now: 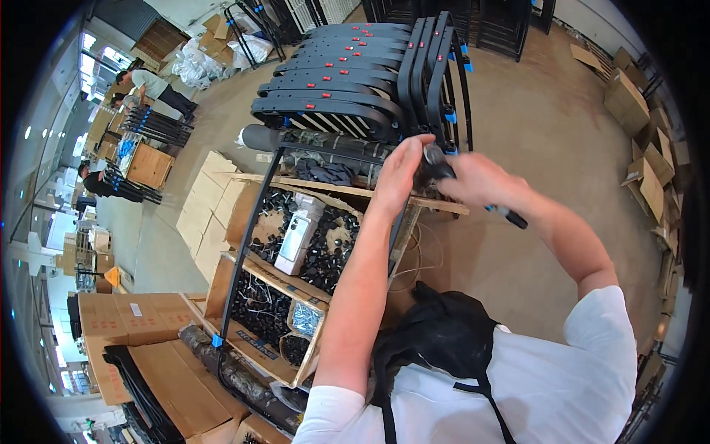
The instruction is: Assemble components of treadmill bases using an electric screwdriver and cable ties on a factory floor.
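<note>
Right hand (479, 180) grips blurred black tool (439, 164), just right of left hand (397, 177), at far end of black frame (236, 285). Left grip unclear. Near left carton (111, 322): red print, white label (136, 310).

Head-worn fisheye view from above, facing down, near the hands (397, 176)

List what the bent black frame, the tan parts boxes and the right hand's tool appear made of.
Black frame: probably painted metal tube; smooth, rounded bends.
Tan parts boxes: matte cardboard; folded flaps, creased edges.
Tool: dark finish, perhaps plastic, rubber or metal; too blurred to settle.
</note>
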Available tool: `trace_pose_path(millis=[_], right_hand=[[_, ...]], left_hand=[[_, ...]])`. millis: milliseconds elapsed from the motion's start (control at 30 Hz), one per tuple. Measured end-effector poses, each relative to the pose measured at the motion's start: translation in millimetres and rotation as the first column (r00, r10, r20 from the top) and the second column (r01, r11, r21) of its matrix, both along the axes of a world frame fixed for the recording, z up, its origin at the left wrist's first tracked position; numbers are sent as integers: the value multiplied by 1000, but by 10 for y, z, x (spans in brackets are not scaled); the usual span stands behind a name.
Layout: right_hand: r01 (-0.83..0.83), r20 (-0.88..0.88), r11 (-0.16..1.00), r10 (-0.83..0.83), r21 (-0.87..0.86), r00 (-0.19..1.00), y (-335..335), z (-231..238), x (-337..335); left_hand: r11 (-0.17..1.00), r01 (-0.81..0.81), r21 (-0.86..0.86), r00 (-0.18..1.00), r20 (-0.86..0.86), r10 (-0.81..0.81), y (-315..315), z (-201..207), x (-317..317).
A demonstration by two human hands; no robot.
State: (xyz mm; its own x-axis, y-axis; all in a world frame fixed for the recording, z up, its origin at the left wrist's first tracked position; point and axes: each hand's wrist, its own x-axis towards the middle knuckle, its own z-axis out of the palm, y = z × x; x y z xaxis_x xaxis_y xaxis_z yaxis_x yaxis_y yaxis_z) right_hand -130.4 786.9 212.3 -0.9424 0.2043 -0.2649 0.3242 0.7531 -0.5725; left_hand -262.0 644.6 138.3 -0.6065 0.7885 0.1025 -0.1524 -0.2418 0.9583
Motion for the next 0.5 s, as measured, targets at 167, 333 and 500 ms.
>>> trace_pose_path(millis=[167,333,500], right_hand=[[14,1,993,-14,116,1000,85,-30,-468],[-24,150,996,11,89,989,102,-90,-631],[-23,185,998,14,50,983,111,-69,-704]], left_hand=[[998,6,55,987,163,-15,295,-115,-240],[995,-82,54,977,201,69,331,-290,-333],[994,-99,35,978,186,91,348,-330,-398]])
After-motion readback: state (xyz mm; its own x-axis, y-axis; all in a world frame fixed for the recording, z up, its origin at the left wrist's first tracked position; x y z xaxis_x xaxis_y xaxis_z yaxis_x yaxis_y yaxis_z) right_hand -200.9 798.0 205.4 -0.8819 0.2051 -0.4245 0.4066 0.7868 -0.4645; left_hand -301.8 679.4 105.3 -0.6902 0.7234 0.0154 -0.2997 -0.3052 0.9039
